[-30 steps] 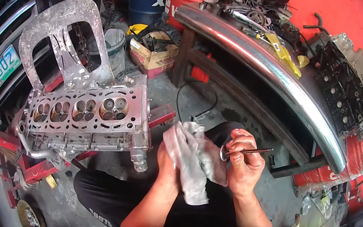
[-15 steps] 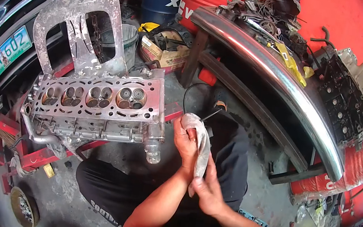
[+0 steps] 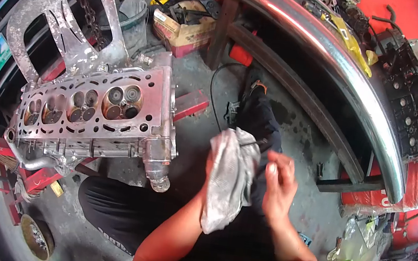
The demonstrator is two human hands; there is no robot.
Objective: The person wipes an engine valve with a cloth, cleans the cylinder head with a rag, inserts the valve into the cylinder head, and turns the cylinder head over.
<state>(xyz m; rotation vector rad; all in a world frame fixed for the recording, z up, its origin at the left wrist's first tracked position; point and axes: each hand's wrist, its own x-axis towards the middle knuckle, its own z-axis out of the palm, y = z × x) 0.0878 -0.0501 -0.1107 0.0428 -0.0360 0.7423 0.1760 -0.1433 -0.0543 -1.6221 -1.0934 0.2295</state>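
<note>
A grey, stained rag hangs over my left hand, covering most of its fingers. The left hand holds it up in front of my lap. A thin dark rod shows at the rag's upper right edge; what it belongs to is hidden. Just right of the cloth is my right hand, raised and apart from it, fingers and thumb spread with nothing held. To the left sits an engine cylinder head, its combustion chambers and valves facing up.
A worn plastic chair stands behind the cylinder head. A chrome bumper on a metal frame curves along the right. Further right is an engine block. A cardboard box and a bowl of small parts sit on the floor.
My right hand has come off the rag and moved right, its fingers opening. The rag now spreads wider over my left hand. The view has shifted, with the cylinder head further left.
</note>
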